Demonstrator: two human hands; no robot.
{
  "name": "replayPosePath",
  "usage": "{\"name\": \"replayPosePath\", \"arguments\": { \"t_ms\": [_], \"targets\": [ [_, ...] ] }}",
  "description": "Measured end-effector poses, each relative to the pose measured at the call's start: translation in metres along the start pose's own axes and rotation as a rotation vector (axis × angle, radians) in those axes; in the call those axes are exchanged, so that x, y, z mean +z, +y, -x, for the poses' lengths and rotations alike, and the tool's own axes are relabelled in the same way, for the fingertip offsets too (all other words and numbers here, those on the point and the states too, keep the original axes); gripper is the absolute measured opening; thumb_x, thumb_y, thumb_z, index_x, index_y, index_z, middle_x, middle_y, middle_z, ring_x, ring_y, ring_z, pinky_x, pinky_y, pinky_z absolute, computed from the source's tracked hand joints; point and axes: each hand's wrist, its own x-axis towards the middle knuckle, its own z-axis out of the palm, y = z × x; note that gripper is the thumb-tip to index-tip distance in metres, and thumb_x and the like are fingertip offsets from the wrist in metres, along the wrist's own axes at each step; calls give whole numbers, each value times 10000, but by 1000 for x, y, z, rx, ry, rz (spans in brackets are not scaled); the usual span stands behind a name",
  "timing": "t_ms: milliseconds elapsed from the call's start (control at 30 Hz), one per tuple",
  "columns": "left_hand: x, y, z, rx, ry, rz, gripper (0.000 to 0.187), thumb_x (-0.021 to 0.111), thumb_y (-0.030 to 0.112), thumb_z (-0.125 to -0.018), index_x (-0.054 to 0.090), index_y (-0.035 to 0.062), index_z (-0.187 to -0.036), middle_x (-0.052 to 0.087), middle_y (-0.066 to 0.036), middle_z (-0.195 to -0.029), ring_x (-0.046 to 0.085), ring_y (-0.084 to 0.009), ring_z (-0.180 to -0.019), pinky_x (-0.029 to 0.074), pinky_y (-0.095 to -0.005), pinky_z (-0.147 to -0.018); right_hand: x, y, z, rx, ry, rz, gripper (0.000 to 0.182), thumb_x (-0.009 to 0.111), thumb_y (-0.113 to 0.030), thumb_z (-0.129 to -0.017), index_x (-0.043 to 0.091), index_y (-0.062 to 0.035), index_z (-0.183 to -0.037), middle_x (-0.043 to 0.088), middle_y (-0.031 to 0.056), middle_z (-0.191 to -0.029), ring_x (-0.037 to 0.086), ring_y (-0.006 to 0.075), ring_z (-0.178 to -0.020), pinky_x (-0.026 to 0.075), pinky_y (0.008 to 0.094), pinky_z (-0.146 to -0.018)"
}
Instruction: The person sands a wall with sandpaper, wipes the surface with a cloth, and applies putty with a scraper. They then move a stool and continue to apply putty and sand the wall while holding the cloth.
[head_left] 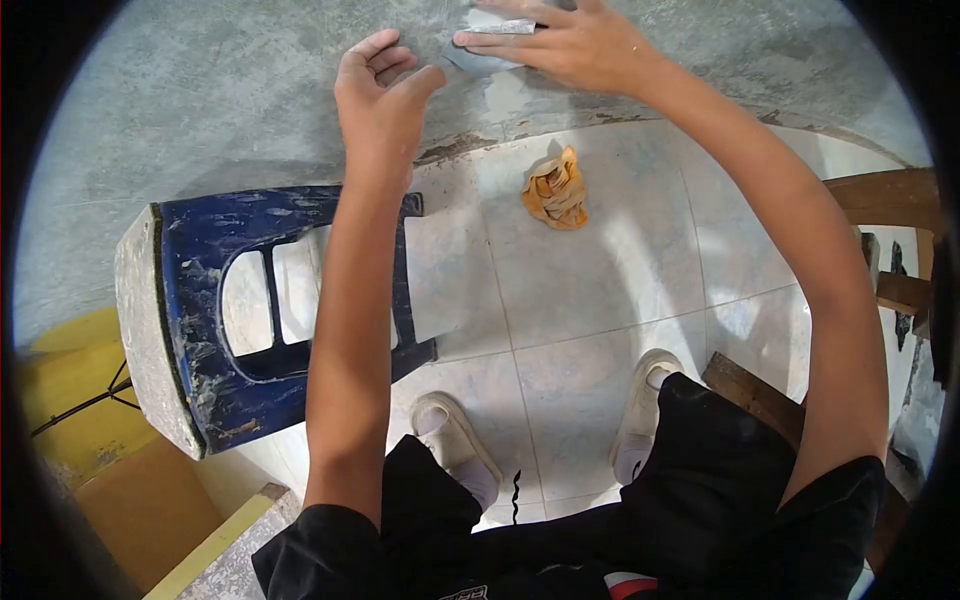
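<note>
Evidently, the right hand (580, 48) spreads its fingers over a flat pale piece (508, 27) at the grey wall (230, 90); whether its hidden thumb pinches, I cannot tell. Uneven pressure could make it slip. The loosely curled left hand (385, 95) looks empty, unable to steady it.

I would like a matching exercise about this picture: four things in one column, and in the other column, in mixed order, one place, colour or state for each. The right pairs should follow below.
Column 1
1. Left hand
2. Right hand
3. Crumpled cloth
4. Stool

Column 2
A. Orange, on the tiled floor
B. Partly curled, nothing visible in it
C. Dark blue, partly hidden behind the left forearm
D. Fingers extended, touching a pale piece

Right pairs: 1-B, 2-D, 3-A, 4-C
</note>
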Motion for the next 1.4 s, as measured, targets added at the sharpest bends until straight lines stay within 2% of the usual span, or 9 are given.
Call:
{"name": "replayPosePath", "arguments": {
  "t_ms": [100, 333, 500, 700, 833, 933, 1000, 1267, 1400],
  "targets": [
    [-4, -5, 0, -2, -1, 41, 649, 761, -60, -794, 461, -118, -1366, 546, -144, -1208, 572, -222, -1147, 526, -314, -966, 8, 19, -17, 71, 469, 23, 500, 677, -278, -878, 636, -299, -1376, 528, -132, -1521, 315, 222, -1527, -12, 606, -1258],
    [-1, -14, 8, -46, 34, 171, 635, 714, -77, -748, 484, 12, -1333, 524, -125, -1182, 558, -196, -1089, 510, -305, -889, -10, 2, -3, 1, 9, -52, 522, 664, -320, -904, 591, -336, -1420, 463, -124, -1577, 319, 209, -1525, -26, 588, -1262],
    [-1, -11, 25, -121, 126, 103, 633, 684, -82, -812, 450, -8, -1396, 514, -119, -1183, 581, -189, -1019, 520, -297, -854, -17, 35, -19, 102, 499, 100, 509, 661, -334, -907, 607, -295, -1411, 509, -92, -1543, 310, 217, -1528, 22, 589, -1266],
    [8, -27, 40, -147, 107, 117, 616, 672, -52, -815, 460, -2, -1391, 514, -114, -1182, 571, -177, -998, 512, -290, -837, -2, 5, 22, -125, -125, -56, 616, 694, -375, -879, 547, -285, -1470, 473, -53, -1571, 312, 212, -1523, 35, 566, -1273],
    [25, -24, 55, -137, 50, 99, 562, 652, -46, -829, 492, 7, -1365, 518, -105, -1178, 570, -174, -1016, 510, -286, -854, -30, 28, -18, 21, 281, 91, 583, 714, -365, -858, 588, -269, -1419, 483, 9, -1550, 338, 251, -1507, 66, 546, -1277],
    [28, -24, 58, -179, 6, 48, 532, 645, -34, -839, 507, 8, -1351, 525, -100, -1177, 573, -164, -995, 505, -283, -853, -47, 14, -17, 556, -636, -415, 671, 679, -264, -910, 441, -347, -1532, 490, 0, -1554, 466, 148, -1416, 403, 384, -1187],
    [30, -22, 56, -176, 21, 102, 503, 642, -33, -841, 528, 9, -1329, 536, -91, -1160, 575, -160, -977, 502, -283, -847, 9, -16, 28, -45, -42, -126, 509, 613, -278, -969, 520, -220, -1466, 569, 39, -1470, 561, 226, -1328, 532, 367, -1048],
    [21, -26, 66, 153, -67, -300, 432, 614, -29, -783, 616, 20, -1212, 612, -120, -1118, 578, -170, -999, 498, -325, -820, -40, -81, 25, 471, -930, -1013, 410, 562, -352, -1032, 666, -38, -1274, 704, 149, -1234, 641, 304, -1174, 500, 429, -966],
    [19, -36, 69, 108, -324, -203, 568, 599, -58, -798, 571, 22, -1359, 621, -115, -1216, 603, -182, -1098, 494, -306, -913, -8, -70, 40, 704, -778, -1373, 466, 577, -395, -1032, 654, -14, -1288, 718, 163, -1191, 658, 290, -1112, 484, 407, -962]
  ]
}}
